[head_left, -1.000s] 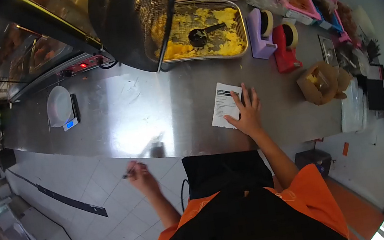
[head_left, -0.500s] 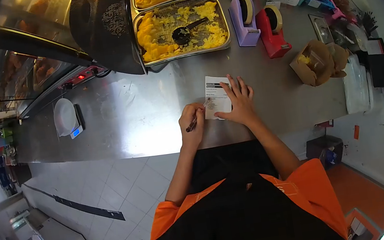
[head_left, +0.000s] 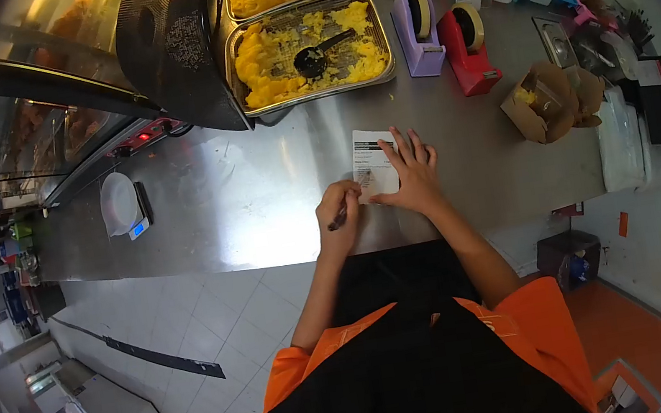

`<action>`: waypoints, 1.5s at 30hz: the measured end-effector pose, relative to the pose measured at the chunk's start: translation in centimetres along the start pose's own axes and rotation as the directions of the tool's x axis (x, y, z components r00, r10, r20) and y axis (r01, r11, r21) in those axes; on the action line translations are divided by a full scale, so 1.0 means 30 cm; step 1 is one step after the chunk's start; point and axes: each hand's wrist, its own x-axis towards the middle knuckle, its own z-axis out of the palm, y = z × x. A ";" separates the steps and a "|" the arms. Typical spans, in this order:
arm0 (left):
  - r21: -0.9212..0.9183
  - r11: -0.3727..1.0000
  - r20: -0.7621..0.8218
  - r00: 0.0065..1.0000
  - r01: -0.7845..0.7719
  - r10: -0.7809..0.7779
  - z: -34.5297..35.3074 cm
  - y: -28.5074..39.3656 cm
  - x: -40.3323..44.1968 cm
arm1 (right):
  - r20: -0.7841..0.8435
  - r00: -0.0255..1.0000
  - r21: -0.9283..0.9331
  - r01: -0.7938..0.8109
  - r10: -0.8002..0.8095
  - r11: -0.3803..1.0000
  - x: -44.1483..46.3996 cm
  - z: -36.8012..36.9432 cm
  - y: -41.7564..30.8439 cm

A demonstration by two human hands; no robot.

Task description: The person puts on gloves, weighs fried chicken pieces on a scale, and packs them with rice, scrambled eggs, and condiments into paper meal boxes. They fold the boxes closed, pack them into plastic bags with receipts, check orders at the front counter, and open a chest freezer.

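A white printed receipt (head_left: 373,160) lies flat on the steel counter (head_left: 478,177) near its front edge. My left hand (head_left: 339,209) is closed around a dark pen (head_left: 338,220), its fingers at the lower left edge of the paper. The pen's tip is hidden by my fingers. My right hand (head_left: 415,173) lies spread on the right side of the receipt, fingertips on its upper right part and thumb at the lower edge.
Behind are trays of yellow food (head_left: 265,68), one with a black scoop (head_left: 312,60), and purple (head_left: 420,50) and red tape dispensers (head_left: 472,60). An opened cardboard box (head_left: 536,106) stands right. A scale (head_left: 139,227) with a white bowl (head_left: 120,203) sits left, near a glass display case (head_left: 40,120).
My left hand has shifted slightly down and right along the paper with the pen. My right hand stays on the receipt. The whole view has turned a little.
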 end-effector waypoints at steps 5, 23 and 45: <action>0.140 0.988 0.000 0.997 0.071 -0.071 -0.089 0.027 -0.054 | -0.028 0.999 0.008 0.021 -0.020 1.000 0.000 0.001 0.001; 0.547 0.790 0.220 0.958 -0.278 0.185 0.064 -0.074 0.057 | 0.056 0.992 0.093 0.107 -0.113 0.990 -0.046 -0.035 0.047; -0.418 0.888 0.304 0.951 0.190 -0.061 0.972 0.245 0.234 | 0.174 0.869 0.978 -0.209 0.463 0.025 -0.270 -0.390 0.835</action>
